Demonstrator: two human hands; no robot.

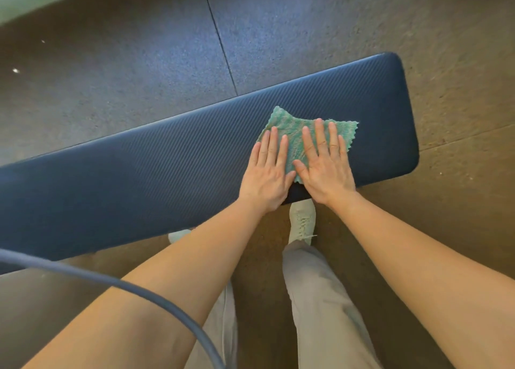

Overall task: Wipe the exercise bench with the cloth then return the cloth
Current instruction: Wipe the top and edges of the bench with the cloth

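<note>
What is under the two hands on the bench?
A green cloth, spread on the bench pad, lies under the left hand and right hand. The cloth's near part is covered.

The bench pad (139, 173) is unobstructed from the frame's left edge to centre. Right of centre it is occupied by the cloth (289, 129) and two flat hands. A cable (117, 282) crosses the lower left.

Both hands, left (268, 173) and right (326, 166), lie flat, fingers extended, side by side.
</note>
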